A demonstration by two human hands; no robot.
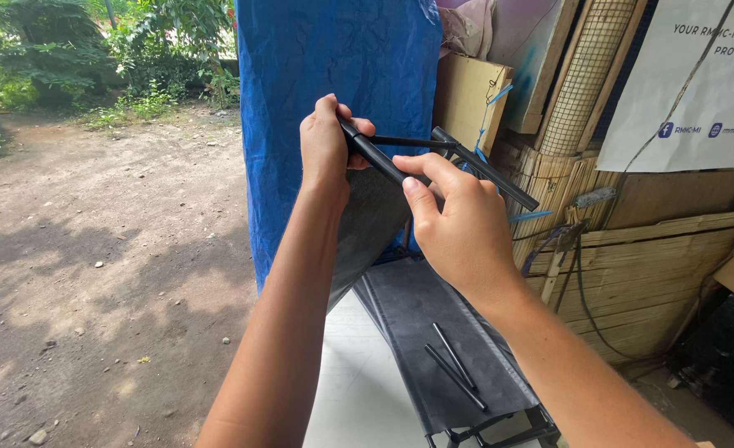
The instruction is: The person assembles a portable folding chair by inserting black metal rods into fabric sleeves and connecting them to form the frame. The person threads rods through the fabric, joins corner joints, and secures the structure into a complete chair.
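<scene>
My left hand (327, 148) grips the upper end of a black folding frame rod (377, 158), held up in front of a blue tarp (334, 75). My right hand (458, 220) holds the same rod a little lower, thumb and forefinger pinching it. A thinner black strut (408, 142) joins a second black bar (487, 170) that slopes down to the right. Dark grey fabric (367, 224) hangs from the rod down to a fabric panel (421, 307), on which two loose black rods (454, 365) lie.
A bare dirt yard (93, 274) with small stones lies to the left, green bushes (68, 50) behind it. On the right stand a bamboo-slat wall (657, 265), cardboard (466, 95), a wire mesh panel (587, 66) and a white banner (699, 83). A white sheet (358, 390) covers the ground below.
</scene>
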